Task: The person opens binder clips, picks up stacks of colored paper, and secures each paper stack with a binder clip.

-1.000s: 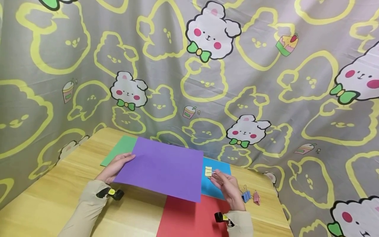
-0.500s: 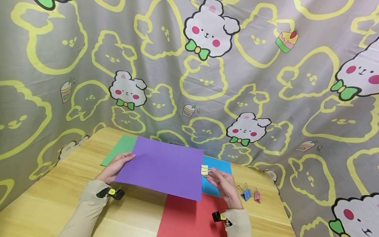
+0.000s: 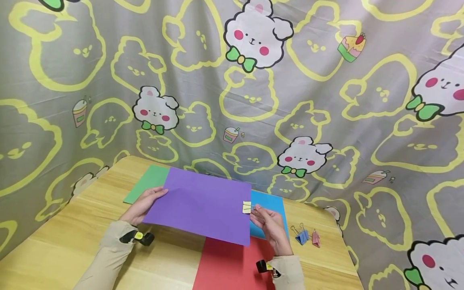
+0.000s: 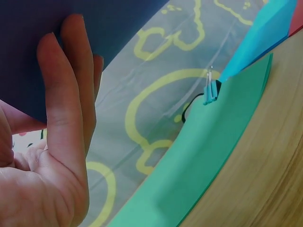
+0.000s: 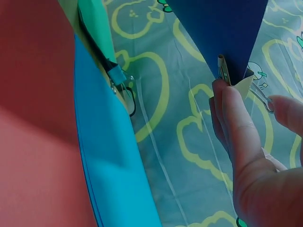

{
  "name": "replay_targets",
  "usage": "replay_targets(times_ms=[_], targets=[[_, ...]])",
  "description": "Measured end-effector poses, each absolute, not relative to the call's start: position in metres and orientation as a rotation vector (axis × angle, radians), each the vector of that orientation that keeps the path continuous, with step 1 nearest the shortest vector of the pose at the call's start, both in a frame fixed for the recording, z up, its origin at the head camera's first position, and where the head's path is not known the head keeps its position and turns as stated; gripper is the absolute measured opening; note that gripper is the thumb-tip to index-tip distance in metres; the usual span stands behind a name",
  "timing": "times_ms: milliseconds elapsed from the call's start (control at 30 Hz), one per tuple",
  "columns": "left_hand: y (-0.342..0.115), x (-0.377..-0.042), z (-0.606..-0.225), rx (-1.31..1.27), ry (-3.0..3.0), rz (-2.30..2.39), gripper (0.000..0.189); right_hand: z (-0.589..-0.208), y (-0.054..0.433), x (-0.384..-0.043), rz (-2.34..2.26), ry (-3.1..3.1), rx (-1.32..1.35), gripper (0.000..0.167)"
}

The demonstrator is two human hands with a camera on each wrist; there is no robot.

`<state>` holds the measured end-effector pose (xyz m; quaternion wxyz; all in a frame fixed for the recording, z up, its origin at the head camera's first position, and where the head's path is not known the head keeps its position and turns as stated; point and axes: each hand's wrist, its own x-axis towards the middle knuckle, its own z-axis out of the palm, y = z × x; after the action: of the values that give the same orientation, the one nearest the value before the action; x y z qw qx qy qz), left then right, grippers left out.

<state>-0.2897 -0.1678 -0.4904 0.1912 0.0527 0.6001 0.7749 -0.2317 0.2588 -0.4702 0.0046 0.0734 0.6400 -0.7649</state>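
A purple sheet of paper (image 3: 199, 205) is held up above the table, tilted. My left hand (image 3: 146, 205) pinches its left edge, thumb on top and fingers underneath. In the left wrist view, those fingers (image 4: 66, 109) lie long against the sheet's underside. At the sheet's right edge is a yellow binder clip (image 3: 247, 207), its wire handles pinched by my right hand (image 3: 273, 229). The right wrist view shows the clip's yellow body (image 5: 244, 85) with its jaws spread around the paper edge, thumb and fingers on opposite handles.
Green paper (image 3: 149, 181), blue paper (image 3: 270, 199) and red paper (image 3: 224, 266) lie on the wooden table (image 3: 43, 249). A blue binder clip (image 3: 302, 237) and a pink one (image 3: 316, 239) stand at the right. Beyond the green paper is a small teal clip (image 4: 211, 92). A patterned curtain (image 3: 203, 100) hangs behind.
My right hand has moved left with the yellow binder clip, from beside the purple sheet onto its right edge. My left hand keeps its grip, nearly still.
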Motion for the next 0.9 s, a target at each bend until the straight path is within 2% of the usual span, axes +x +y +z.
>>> replay_targets(times_ms=[133, 367, 900], targets=[[-0.1695, -0.2906, -0.4917, 0.143, 1.704, 2.161, 0.079, -0.4700, 0.2583, -0.2319, -2.391, 2.005, 0.205, 0.052], [-0.1721, -0.2881, -0.4937, 0.143, 1.725, 2.138, 0.080, -0.4711, 0.2555, -0.2329, -2.402, 1.978, 0.248, 0.047], [-0.1707, -0.2912, -0.4939, 0.136, 1.705, 2.173, 0.075, -0.4766, 0.2587, -0.2320, -2.280, 1.986, 0.194, 0.069]])
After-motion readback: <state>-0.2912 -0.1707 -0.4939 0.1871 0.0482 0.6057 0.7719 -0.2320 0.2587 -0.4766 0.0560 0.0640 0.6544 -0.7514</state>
